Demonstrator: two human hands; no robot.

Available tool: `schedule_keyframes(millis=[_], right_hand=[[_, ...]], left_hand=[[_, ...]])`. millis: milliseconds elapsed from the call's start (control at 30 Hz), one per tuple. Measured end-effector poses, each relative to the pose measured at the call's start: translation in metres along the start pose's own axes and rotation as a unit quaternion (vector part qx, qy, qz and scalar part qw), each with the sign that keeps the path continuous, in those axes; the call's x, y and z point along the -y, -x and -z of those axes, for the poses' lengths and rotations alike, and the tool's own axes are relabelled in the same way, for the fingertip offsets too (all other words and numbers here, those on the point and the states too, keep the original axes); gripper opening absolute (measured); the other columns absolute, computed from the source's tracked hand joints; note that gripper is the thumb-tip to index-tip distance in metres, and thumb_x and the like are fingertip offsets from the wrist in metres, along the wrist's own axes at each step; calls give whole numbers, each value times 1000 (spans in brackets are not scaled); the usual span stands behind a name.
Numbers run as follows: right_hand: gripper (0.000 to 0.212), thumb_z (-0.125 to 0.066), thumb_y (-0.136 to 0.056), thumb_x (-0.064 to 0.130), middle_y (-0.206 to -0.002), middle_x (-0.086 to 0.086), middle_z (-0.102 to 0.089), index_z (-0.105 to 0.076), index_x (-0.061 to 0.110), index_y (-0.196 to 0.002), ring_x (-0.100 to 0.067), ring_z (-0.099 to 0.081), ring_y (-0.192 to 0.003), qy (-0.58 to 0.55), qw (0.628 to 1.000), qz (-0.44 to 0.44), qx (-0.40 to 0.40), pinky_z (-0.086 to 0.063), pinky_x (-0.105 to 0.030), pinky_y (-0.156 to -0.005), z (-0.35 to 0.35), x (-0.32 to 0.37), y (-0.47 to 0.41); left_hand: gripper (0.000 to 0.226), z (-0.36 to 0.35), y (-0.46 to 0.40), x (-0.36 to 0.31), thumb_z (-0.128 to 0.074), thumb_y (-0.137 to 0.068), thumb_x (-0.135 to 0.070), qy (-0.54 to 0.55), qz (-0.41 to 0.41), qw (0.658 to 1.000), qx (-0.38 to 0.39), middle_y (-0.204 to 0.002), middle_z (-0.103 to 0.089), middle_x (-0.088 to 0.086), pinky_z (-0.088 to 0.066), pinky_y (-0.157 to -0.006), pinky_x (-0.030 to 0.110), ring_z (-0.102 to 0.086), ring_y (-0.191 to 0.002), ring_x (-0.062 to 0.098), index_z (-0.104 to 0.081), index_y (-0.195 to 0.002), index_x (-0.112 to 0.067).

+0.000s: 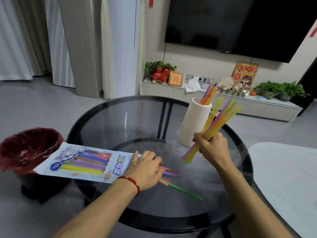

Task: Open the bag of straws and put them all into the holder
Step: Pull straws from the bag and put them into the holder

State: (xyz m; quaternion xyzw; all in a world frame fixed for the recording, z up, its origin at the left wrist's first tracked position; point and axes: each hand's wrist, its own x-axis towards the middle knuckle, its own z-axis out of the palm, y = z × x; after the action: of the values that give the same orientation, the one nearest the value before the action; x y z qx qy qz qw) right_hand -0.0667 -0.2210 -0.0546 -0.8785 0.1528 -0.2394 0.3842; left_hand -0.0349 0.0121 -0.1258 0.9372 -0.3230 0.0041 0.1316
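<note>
The straw bag [80, 162] lies flat on the round glass table [106, 127], its far end hanging over the left edge. My left hand [145, 170] presses on the bag's open end, where several loose straws [173, 179] stick out onto the glass, red, purple and green. My right hand [211, 146] grips a bunch of straws [217, 121], yellow, purple and orange, tilted up to the right beside the holder. The ribbed white holder [193, 124] stands upright at the table's right and has several straws [208, 95] in it.
A bin with a dark red liner [25, 148] stands on the floor left of the table, under the bag's end. A pale table edge [283, 177] lies at the right. A low TV cabinet [223, 100] with plants runs along the back wall.
</note>
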Motion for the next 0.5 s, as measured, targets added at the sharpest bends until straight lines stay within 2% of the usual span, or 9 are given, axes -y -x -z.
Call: schedule_keyframes(millis=[67, 133, 233, 267, 333, 433, 500], right_hand=[[28, -65, -91, 23, -45, 4, -67, -75, 19, -65, -8, -63, -39, -1, 999, -14, 35, -49, -18, -44, -4, -6, 5], [29, -63, -92, 23, -47, -2, -70, -76, 15, -67, -12, -68, -42, -5, 999, -33, 42, -51, -16, -51, -3, -13, 8], [24, -66, -88, 25, -56, -7, -75, -78, 13, -71, -21, -74, -50, -74, 994, -70, 23, -63, -34, -62, 4, -20, 6], [21, -68, -86, 24, -58, -9, -76, -79, 12, -72, -24, -75, -52, -104, 991, -78, 14, -64, -39, -61, 6, -19, 6], [18, -71, -82, 21, -59, -13, -74, -78, 10, -71, -30, -73, -52, -166, 982, -82, -18, -63, -38, -55, 11, -16, 5], [17, -71, -80, 19, -64, -21, -71, -77, 6, -71, -23, -66, -48, -271, 956, -76, -85, -57, -31, -49, 25, -1, -5], [18, -69, -83, 17, -63, -16, -72, -77, 7, -71, -19, -64, -45, -318, 937, -64, -131, -56, -27, -47, 39, 13, -18]], left_hand=[[25, -1, -2, -2, -39, -97, -42, 10, 6, 1000, -3, -122, -49, -6, -17, -118, 54, -39, -125, 16, -54, -113, -29], [24, -2, -3, -3, -40, -97, -44, 25, 12, 1000, -2, -121, -49, -7, -16, -118, 54, -39, -125, 15, -54, -112, -30], [24, -1, -5, -5, -43, -97, -44, 50, 21, 998, -9, -121, -50, -7, -14, -119, 53, -39, -125, 15, -54, -113, -31], [25, -1, -6, -6, -43, -96, -43, 56, 22, 998, -16, -122, -50, -7, -14, -119, 53, -39, -126, 14, -55, -115, -31], [27, 0, -6, -9, -44, -96, -41, 70, 24, 997, -33, -124, -50, -7, -15, -119, 51, -38, -127, 14, -55, -118, -30], [29, 2, -7, -13, -45, -96, -38, 79, 16, 994, -73, -125, -51, -8, -23, -116, 47, -39, -126, 14, -54, -121, -28], [30, 4, -8, -15, -46, -96, -38, 79, 7, 992, -98, -124, -52, -7, -28, -111, 43, -41, -124, 14, -54, -122, -27]])
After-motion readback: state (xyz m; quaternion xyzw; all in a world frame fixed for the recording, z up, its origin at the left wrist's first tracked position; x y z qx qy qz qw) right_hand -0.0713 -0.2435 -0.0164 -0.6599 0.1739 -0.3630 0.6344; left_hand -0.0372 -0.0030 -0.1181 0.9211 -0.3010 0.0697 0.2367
